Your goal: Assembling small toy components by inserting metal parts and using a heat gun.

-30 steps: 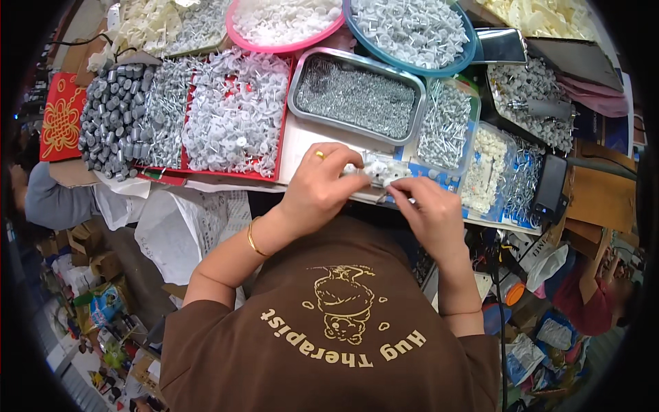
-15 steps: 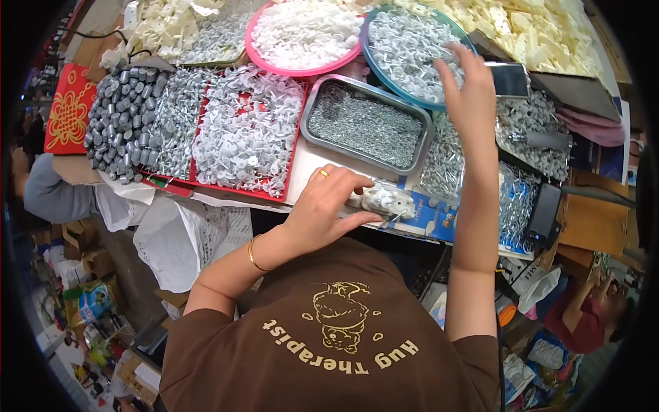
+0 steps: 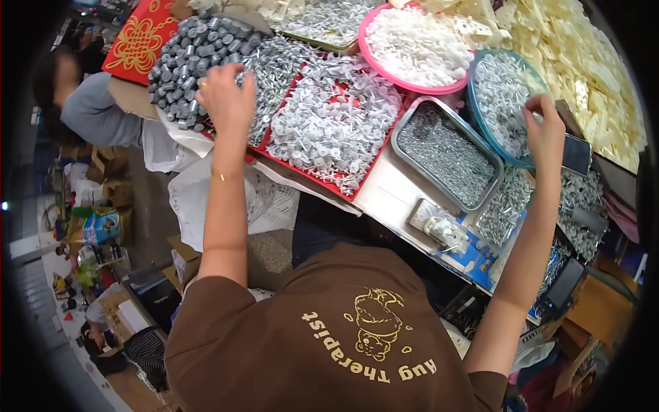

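My left hand is over the far left of the table, where the grey metal cylinders meet a heap of small metal screws. Its thumb and bent fingers are apart, and nothing shows between them. At the right edge of the teal basket, full of pale plastic-headed nails, is my right hand. Its thumb and fingers are drawn together; whatever they grip is hidden. A bundle of white pieces on a small metal block lies at the table's front edge, touched by neither hand.
A red tray of white-headed nails and a metal tin of fine nails fill the middle. Behind stand a pink basket of white pieces and cream plastic parts. A phone lies right. Another person's sleeve is at left.
My left hand has left the white bundle and reached far left to the screws and cylinders. My right hand's spread fingers have closed together at the teal basket. The view has turned left.
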### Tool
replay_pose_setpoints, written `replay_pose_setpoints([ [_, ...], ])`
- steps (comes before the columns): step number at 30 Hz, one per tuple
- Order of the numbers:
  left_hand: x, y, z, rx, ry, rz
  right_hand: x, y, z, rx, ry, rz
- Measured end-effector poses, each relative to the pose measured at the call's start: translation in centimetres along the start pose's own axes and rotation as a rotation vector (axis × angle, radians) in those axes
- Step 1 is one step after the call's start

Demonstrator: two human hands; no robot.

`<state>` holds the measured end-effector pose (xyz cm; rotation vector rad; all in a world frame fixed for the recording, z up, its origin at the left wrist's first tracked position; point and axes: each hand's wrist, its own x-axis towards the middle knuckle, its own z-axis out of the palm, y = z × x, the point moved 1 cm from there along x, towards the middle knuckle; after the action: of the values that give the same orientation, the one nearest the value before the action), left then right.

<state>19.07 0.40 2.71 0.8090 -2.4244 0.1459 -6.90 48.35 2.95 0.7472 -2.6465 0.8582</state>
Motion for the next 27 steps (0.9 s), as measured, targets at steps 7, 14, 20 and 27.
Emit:
replay_pose_setpoints([
  [7, 3.9, -4.6, 3.3, 0.397, -0.259, -0.056, 0.2, -0.1, 1.0, -0.497, 0.043, -0.065],
  [14, 0.9, -3.8, 2.0, -0.341, -0.088, -0.03, -1.0, 0.1, 0.4, -0.259, 0.132, -0.109],
  [20, -5.0, 10.9, -4.1, -1.214, -0.323, 0.216, -1.6, 1.0, 0.1, -0.542, 0.162, -0.019],
  [27, -11.9, 22.3, -7.8, -1.352, -0.644, 0.475, 0.0, 2.2, 0.3, -0.517, 0.483, -0.279],
])
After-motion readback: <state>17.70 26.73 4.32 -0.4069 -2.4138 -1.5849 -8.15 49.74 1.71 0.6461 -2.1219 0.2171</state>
